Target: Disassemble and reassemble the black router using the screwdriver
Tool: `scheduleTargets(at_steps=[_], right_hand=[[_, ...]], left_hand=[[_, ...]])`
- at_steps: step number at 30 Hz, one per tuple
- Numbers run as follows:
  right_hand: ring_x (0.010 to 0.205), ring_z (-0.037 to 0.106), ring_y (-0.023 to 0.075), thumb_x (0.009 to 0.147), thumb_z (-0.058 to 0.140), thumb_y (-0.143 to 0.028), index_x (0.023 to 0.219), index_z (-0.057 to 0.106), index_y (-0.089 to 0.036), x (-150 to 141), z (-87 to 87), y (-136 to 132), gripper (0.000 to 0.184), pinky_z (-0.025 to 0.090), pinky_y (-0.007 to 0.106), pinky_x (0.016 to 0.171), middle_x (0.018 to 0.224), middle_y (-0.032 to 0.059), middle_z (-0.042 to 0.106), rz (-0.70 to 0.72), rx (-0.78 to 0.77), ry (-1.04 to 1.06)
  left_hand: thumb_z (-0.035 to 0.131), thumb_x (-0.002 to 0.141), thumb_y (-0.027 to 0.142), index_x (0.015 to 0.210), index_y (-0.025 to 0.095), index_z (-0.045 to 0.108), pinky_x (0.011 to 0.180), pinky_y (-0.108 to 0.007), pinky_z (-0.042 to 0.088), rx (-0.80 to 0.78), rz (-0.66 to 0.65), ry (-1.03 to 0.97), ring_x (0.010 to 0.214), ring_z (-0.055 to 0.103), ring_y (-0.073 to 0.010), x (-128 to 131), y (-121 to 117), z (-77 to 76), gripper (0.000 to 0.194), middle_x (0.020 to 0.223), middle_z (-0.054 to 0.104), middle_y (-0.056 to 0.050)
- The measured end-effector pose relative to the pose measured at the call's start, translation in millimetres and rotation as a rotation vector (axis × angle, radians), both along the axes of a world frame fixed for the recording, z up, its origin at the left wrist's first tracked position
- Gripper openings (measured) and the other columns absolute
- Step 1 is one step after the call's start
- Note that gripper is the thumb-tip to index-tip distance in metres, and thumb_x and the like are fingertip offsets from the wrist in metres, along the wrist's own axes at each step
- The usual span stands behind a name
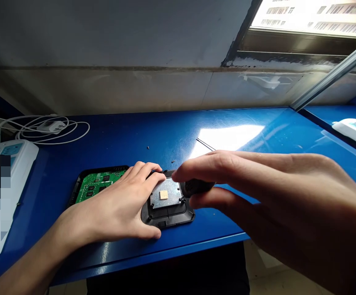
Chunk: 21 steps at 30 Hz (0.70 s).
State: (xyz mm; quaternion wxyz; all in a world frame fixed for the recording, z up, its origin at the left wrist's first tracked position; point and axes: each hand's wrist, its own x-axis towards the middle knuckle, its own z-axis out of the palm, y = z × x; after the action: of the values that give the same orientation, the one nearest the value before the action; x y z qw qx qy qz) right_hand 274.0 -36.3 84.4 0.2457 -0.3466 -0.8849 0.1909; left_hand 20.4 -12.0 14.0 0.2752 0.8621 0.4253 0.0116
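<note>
A black plastic housing (173,219) lies near the front edge of the blue counter (110,143), under the left hand (113,205), fingers spread apart; the right hand (270,184) clamps a dark rounded object (198,187) between its fingers

Head-worn view, facing forward, down at hands (113,205).

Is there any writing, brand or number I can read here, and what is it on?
No text can be read.
Green circuit board: pale markings, too small to read.
Metal plate: no lettering shows.
White power strip: nothing legible; part is pixelated.
</note>
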Motion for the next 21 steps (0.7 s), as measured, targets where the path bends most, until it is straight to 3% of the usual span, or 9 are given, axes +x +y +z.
scheduleTargets(at_steps=[7,14,17,19,21], right_hand=[[0.069,0.072,0.0125,0.098,0.069,-0.03,0.117,0.072,-0.028,-6,3.5,1,0.02,0.054,0.022,0.056,0.097,-0.0031,0.08,-0.038,0.07,0.048],[0.078,0.078,0.0183,0.099,0.067,-0.026,0.137,0.06,-0.028,-6,-18.9,10,0.038,0.064,0.03,0.068,0.105,0.0027,0.08,-0.078,0.056,0.144],[0.078,0.079,0.0199,0.099,0.067,-0.028,0.145,0.052,-0.032,-1,-30.2,18,0.048,0.066,0.033,0.068,0.098,0.0017,0.08,-0.084,-0.036,0.243],[0.081,0.08,0.0215,0.099,0.069,-0.031,0.144,0.052,-0.033,4,-34.7,27,0.048,0.067,0.036,0.072,0.095,0.0021,0.079,-0.152,-0.077,0.357],[0.083,0.08,0.0227,0.099,0.068,-0.034,0.142,0.056,-0.032,11,-39.6,36,0.045,0.068,0.038,0.075,0.095,0.0033,0.079,-0.259,-0.093,0.497]], left_hand=[[0.085,0.07,0.051,0.136,0.029,0.059,0.117,-0.056,0.044,0.018,-0.009,0.0,0.139,0.045,-0.0396,-1,0,-2.5,0.075,0.153,0.049,-0.009],[0.088,0.069,0.051,0.137,0.03,0.057,0.115,-0.055,0.048,0.054,-0.008,-0.027,0.141,0.046,-0.038,-5,0,-7.0,0.078,0.151,0.051,-0.009],[0.087,0.073,0.055,0.155,0.03,0.045,0.12,-0.06,0.044,0.058,0.001,0.021,0.15,0.039,-0.0414,-9,-6,-9.4,0.095,0.162,0.045,-0.01],[0.08,0.079,0.063,0.166,0.032,0.026,0.123,-0.065,0.038,0.093,0.037,0.069,0.159,0.025,-0.0448,-15,-16,-13.9,0.106,0.172,0.033,-0.009],[0.076,0.081,0.071,0.168,0.035,0.02,0.122,-0.067,0.039,0.172,0.066,0.084,0.161,0.018,-0.0462,-23,-26,-20.9,0.109,0.176,0.026,-0.007]])
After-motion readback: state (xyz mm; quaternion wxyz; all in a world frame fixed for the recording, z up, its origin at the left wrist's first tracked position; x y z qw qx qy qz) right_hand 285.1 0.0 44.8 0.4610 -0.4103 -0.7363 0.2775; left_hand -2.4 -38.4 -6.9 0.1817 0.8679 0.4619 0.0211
